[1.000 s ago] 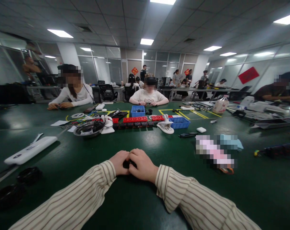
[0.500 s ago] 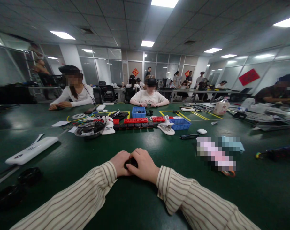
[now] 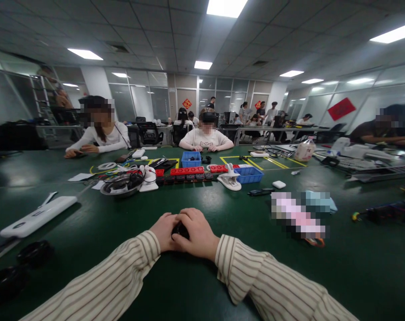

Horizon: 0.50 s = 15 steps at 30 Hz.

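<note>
A small black object [image 3: 180, 231] sits between the left hand [image 3: 164, 230] and the right hand [image 3: 197, 235], on the near side of the white clip [image 3: 229, 179] and to its left. It is mostly covered, so its direction and long axis cannot be told. Marks on the red strip [image 3: 187, 170], left of the clip, are too small to read. The 2 hands curl closed around the black object.

ahead of you, a blue bin [image 3: 250, 176] stands just beside a white clip [image 3: 229, 181]; a long white device [image 3: 39, 217] lies to your left.
</note>
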{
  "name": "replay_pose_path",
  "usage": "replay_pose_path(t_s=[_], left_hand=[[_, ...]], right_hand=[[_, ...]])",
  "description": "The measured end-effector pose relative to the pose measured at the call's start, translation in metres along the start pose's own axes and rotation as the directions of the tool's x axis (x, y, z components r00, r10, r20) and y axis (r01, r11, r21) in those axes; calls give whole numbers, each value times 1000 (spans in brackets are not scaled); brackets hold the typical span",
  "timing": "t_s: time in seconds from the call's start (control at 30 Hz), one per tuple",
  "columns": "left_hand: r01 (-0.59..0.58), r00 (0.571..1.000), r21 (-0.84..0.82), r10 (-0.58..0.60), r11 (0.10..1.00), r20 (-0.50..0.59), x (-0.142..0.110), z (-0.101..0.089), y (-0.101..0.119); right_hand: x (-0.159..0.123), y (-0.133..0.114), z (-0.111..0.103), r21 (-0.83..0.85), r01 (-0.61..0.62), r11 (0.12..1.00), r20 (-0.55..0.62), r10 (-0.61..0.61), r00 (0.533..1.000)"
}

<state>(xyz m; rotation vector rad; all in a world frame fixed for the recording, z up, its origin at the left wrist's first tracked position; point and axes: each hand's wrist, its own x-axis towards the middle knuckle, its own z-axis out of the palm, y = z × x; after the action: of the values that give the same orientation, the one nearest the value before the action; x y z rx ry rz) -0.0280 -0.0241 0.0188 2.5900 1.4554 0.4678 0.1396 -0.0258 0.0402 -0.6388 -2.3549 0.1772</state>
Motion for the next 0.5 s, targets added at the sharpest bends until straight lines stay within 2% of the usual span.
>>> replay_pose_path(t_s=[0.1,0.2,0.5], left_hand=[[41,999,1,-41,999,7,1,1,4],[22,999,-16,-22,1000,25,2,0,3],[-44,995,-95,52,995,86,3,-4,-7]], right_hand=[[0,1,2,-76,-130,989,-6,130,992],[1,3,5,-102,-173,980,10,175,985],[2,0,2,-9,-1,1000,76,1,997]])
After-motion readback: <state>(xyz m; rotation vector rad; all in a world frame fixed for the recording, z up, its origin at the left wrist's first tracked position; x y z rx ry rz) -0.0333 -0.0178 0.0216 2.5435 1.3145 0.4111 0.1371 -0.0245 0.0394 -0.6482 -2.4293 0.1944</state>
